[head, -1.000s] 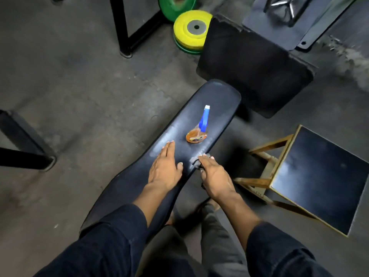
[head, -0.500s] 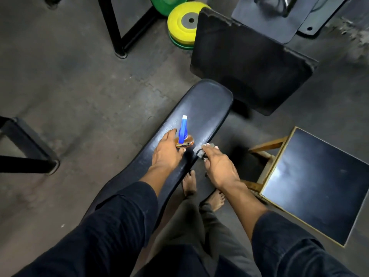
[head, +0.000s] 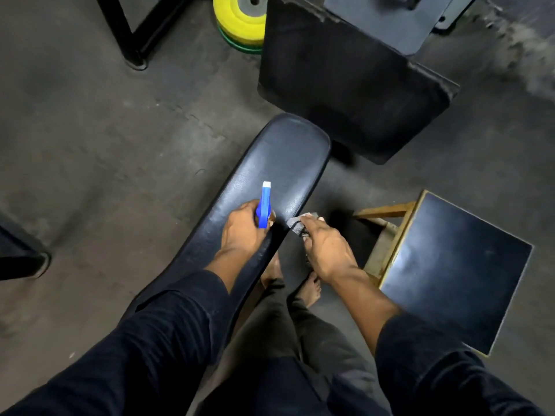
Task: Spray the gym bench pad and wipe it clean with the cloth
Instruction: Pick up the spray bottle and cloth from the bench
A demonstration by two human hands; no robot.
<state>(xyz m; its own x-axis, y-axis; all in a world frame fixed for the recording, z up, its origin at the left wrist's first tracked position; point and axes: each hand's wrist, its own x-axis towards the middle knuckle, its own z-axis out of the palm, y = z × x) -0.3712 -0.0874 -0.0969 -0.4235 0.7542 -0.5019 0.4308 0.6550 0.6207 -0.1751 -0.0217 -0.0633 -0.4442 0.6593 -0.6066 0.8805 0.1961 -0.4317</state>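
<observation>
The black gym bench pad [head: 279, 163] runs from the lower left up to the middle of the view. My left hand [head: 243, 232] is closed around the spray bottle [head: 264, 208], whose blue trigger head with a white nozzle points away from me over the pad. The bottle's orange body is mostly hidden by my fingers. My right hand [head: 327, 247] grips a small grey cloth [head: 300, 222] at the pad's right edge, with the cloth touching the edge.
A wooden stool with a black top [head: 450, 265] stands to the right of the bench. A black mat or board [head: 345, 82] lies beyond the pad's far end. Yellow and green weight plates [head: 240, 22] and a black frame leg [head: 132, 34] are at the back. My bare feet [head: 309, 289] are under the bench edge.
My left hand moved forward from lying flat on the pad and closed on the spray bottle, lifting it upright. My right hand stayed at the pad's edge with the cloth.
</observation>
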